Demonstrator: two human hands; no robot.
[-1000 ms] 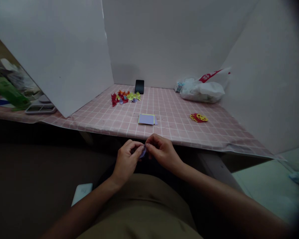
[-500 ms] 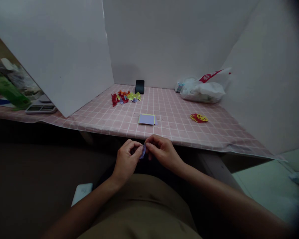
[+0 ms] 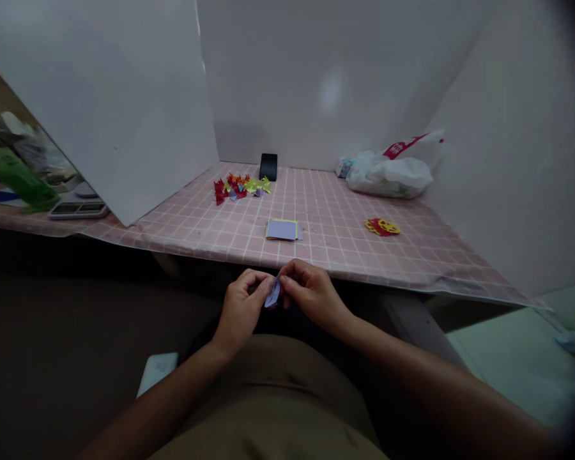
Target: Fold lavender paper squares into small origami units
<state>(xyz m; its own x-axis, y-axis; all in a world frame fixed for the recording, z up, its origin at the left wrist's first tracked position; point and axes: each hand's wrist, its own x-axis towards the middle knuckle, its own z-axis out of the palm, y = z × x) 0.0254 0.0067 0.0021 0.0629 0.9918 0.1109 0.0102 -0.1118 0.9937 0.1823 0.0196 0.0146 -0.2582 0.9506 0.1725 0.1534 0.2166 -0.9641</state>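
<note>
**Pink counter (image 3: pixel 338 220), left hand (image 3: pixel 239 310) and right hand (image 3: pixel 319 295) at one purple paper piece (image 3: pixel 273 293)**

White panels (image 3: pixel 115 96) on left, back and right wall in the counter, which wears a pink cloth with a white grid. Back right: white plastic bag (image 3: pixel 390 177), red print near its top. Far left, outside the left panel: green bottle (image 3: pixel 22 176), tilted, a flat scale (image 3: pixel 79 209) beside it.

Both hands off the counter, on the person's side of its front edge, nearly touching. Left: narrow, thumb against the paper. Right: narrow, fingertips pinching the paper's upper end.

Back left: heap of folded paper shapes (image 3: pixel 238 187), red, orange, yellow, some purple. White slab (image 3: pixel 158 370) low, by the left forearm. Near the front edge: paper stack (image 3: pixel 282 230), purple uppermost, yellow showing beneath. Right: red and yellow cut-outs (image 3: pixel 383 227). Behind the heap: black device (image 3: pixel 268 167) leaning upright.

Smallest: the purple piece, in the air between both hands, creased; exact folds too small to read.
</note>
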